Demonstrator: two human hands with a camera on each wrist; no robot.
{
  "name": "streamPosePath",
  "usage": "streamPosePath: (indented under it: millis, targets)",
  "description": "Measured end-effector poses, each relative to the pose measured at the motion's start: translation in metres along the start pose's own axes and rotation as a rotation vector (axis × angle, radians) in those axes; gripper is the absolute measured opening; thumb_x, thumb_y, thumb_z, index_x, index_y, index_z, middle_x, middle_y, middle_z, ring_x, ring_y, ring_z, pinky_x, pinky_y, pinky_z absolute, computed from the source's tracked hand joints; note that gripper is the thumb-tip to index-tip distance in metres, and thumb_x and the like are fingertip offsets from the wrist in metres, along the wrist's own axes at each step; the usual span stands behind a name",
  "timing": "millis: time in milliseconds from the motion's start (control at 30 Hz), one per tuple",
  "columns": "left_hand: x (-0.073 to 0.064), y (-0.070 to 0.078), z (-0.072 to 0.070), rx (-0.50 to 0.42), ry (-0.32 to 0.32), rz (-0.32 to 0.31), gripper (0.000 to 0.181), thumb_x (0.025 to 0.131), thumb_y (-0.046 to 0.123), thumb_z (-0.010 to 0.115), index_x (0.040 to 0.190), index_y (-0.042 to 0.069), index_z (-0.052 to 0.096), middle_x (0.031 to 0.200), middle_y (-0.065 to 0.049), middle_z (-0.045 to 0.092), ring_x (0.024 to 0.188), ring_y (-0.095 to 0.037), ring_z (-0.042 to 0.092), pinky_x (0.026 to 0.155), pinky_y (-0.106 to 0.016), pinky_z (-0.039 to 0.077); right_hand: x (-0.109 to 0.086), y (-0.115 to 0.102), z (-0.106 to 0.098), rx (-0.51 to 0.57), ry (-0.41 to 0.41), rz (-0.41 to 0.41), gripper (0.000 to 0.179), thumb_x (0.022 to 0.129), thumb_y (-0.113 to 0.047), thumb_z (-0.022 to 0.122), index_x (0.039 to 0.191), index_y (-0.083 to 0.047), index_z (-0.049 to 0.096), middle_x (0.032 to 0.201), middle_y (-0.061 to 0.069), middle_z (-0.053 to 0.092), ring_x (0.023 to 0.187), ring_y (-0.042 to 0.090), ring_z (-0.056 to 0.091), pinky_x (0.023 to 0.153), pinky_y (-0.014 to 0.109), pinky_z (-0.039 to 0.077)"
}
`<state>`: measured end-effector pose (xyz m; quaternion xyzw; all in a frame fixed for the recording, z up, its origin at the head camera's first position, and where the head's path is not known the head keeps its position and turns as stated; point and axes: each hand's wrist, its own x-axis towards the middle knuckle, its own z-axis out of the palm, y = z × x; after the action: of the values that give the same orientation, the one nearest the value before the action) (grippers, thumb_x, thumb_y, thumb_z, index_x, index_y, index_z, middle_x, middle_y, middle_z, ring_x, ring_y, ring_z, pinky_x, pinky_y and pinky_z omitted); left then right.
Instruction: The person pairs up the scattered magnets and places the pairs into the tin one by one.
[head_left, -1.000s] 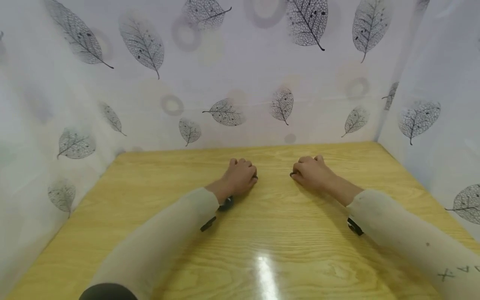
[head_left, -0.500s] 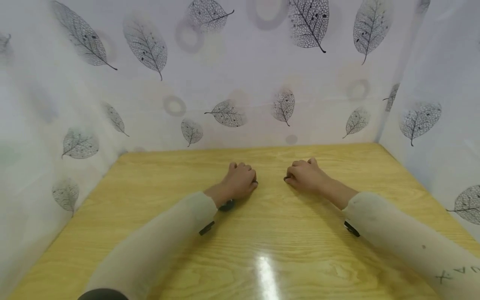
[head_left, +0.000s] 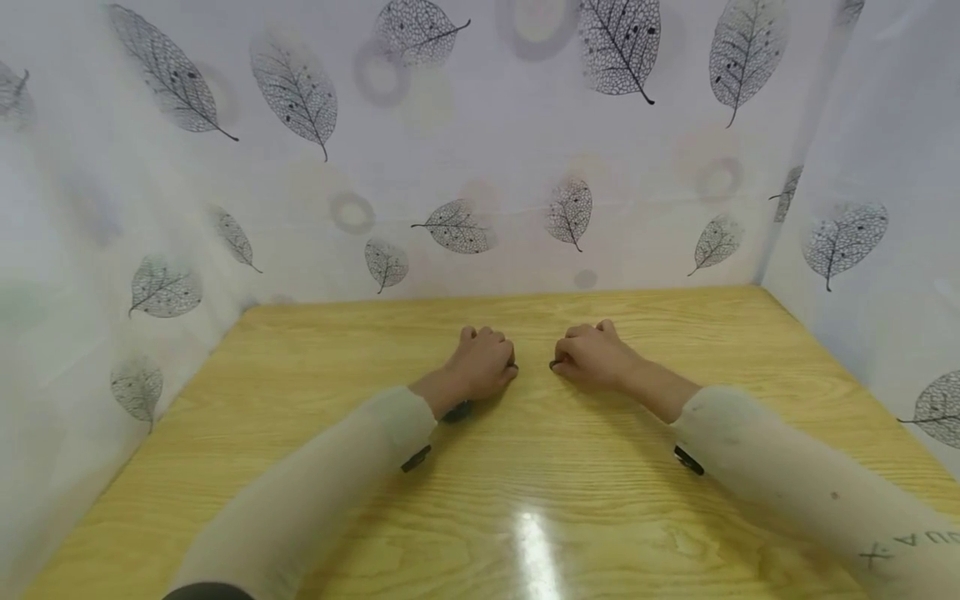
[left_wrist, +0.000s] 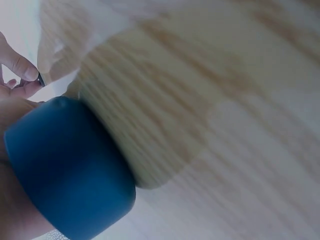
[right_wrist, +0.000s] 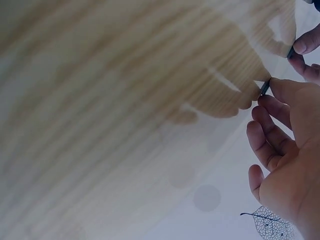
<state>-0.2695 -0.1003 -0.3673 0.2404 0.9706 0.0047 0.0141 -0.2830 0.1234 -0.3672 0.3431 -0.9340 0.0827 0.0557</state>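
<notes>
Near the far side of the wooden table, my left hand [head_left: 483, 364] and right hand [head_left: 596, 354] face each other, a short gap between their fingertips. The right thumb and forefinger pinch a small, thin, dark flat piece [right_wrist: 264, 88], and the other fingers curl below it. A similar small dark piece [right_wrist: 290, 52] is pinched between the left thumb and forefinger, and its edge [left_wrist: 41, 79] shows in the left wrist view. The kind of both pieces is too small to make out. Both hands are low over the table, knuckles up.
The yellow wood-grain table [head_left: 360, 533] carries a bright glare spot. A white leaf-print curtain [head_left: 480, 150] walls its back and sides. Dark devices sit under both pale sleeves [head_left: 345, 450]. A blue rounded band [left_wrist: 75, 170] fills part of the left wrist view.
My right hand has moved left and slightly nearer to me with its dark piece, narrowing the gap between the hands. The left hand stays almost in place, still pinching its piece.
</notes>
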Motion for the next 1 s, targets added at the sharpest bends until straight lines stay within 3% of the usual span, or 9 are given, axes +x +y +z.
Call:
streamPosePath:
  millis: [567, 1000]
  targets:
    - [0.0, -0.001, 0.003, 0.016, 0.038, 0.038, 0.021, 0.101, 0.035, 0.059, 0.106, 0.017, 0.069, 0.105, 0.001, 0.065, 0.103, -0.022, 0.055, 0.102, -0.051, 0.033, 0.016, -0.019, 0.007, 0.056, -0.02, -0.062, 0.009, 0.09, -0.026, 0.074, 0.085, -0.019, 0.072, 0.079, -0.006, 0.06, 0.073, 0.01, 0.051, 0.074, 0.039, 0.025]
    - [-0.001, -0.004, 0.004, 0.003, 0.074, 0.065, 0.027, 0.101, 0.036, 0.057, 0.111, 0.015, 0.07, 0.11, -0.001, 0.066, 0.103, -0.022, 0.056, 0.101, -0.052, 0.033, 0.024, -0.031, 0.01, 0.008, -0.012, -0.069, 0.013, 0.09, -0.029, 0.074, 0.095, -0.017, 0.076, 0.09, -0.003, 0.066, 0.084, 0.016, 0.061, 0.077, 0.04, 0.031]
